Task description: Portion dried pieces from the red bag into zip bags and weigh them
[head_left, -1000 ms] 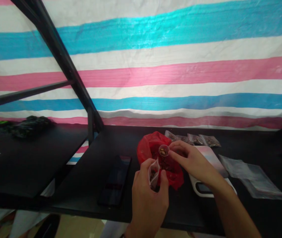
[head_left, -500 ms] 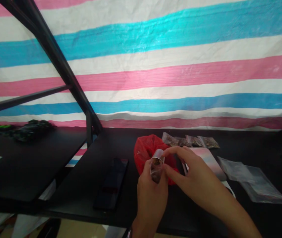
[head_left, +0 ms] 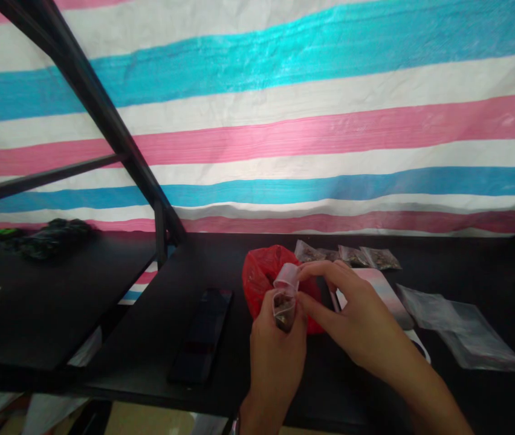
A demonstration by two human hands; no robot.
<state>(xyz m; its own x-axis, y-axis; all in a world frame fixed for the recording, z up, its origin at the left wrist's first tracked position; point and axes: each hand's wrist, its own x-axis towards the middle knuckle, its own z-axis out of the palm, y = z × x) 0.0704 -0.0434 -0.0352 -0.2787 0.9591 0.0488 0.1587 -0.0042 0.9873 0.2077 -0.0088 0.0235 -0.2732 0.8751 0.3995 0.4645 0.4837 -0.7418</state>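
My left hand (head_left: 277,353) holds a small clear plastic bag (head_left: 283,308) with brown bits inside, just in front of a red plastic bag (head_left: 260,277) on the black table. My right hand (head_left: 352,314) holds a small clear plastic cup (head_left: 287,275) tipped over the mouth of the little bag. Both hands meet above the table's middle, close to the red bag.
A dark phone (head_left: 202,341) lies left of my hands. Several small filled bags (head_left: 352,255) sit behind the red bag. A white scale (head_left: 387,299) lies under my right wrist, empty clear bags (head_left: 461,332) to its right. A black metal frame (head_left: 103,121) rises at left.
My right hand has brought the small cup from above the red bag to the little bag's mouth and tipped it. The left hand has raised the little bag slightly.
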